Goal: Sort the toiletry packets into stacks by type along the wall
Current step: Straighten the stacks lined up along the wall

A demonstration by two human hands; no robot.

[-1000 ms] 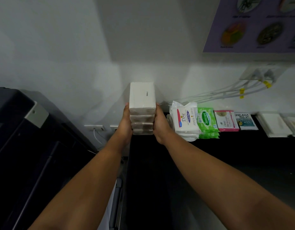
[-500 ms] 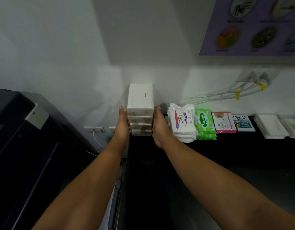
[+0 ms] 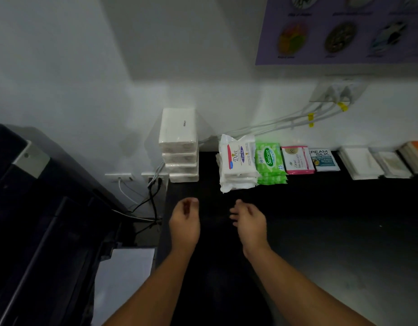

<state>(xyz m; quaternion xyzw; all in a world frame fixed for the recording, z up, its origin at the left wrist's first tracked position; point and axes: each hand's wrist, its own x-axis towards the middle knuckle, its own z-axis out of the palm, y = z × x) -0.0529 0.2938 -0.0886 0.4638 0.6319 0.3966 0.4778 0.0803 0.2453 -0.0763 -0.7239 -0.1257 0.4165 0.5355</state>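
Observation:
A tall stack of plain white packets (image 3: 178,144) stands against the wall at the left end of the black counter (image 3: 320,220). To its right lie a stack of white Dove packets (image 3: 237,162), green Sanicare packets (image 3: 270,162), pink Dove sachets (image 3: 297,160) and Cream Silk sachets (image 3: 323,160). Further right sit flat white packets (image 3: 359,162) and more stacks (image 3: 393,164). My left hand (image 3: 184,223) and my right hand (image 3: 249,221) hover over the counter in front of the white stack, both holding nothing, fingers loosely curled.
A dark machine (image 3: 38,220) fills the left side, with cables (image 3: 149,203) and wall sockets (image 3: 120,177) in the gap beside the counter. White cables (image 3: 285,120) run along the wall to an outlet (image 3: 337,91). A purple poster (image 3: 344,29) hangs above.
Both hands have let go of the white packet stack and drawn back toward me. The stack now stands alone against the wall.

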